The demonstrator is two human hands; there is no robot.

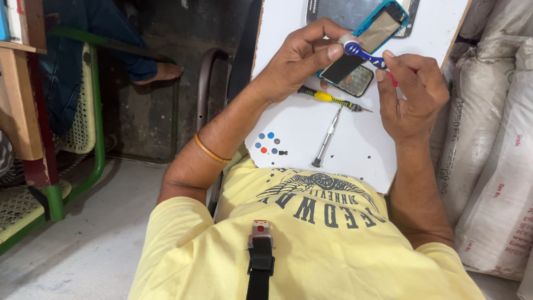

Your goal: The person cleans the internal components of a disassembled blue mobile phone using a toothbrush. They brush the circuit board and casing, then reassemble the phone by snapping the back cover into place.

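My left hand (302, 58) grips a phone body with a light blue frame (372, 36), held tilted over the white board (361, 150). My right hand (413, 91) holds the handle of a blue and white toothbrush (363, 53), whose head rests against the phone near my left fingertips. Under the phone lies a small dark phone part (358, 82). A yellow-handled screwdriver (330, 100) and a slim silver screwdriver (326, 139) lie on the board below my hands.
Small blue and orange round pieces and tiny screws (268, 143) sit at the board's left. Another dark phone (333, 11) lies at the far edge. White sacks (494, 144) stand at right. A green-framed chair (83, 122) and a person's foot (161, 72) are at left.
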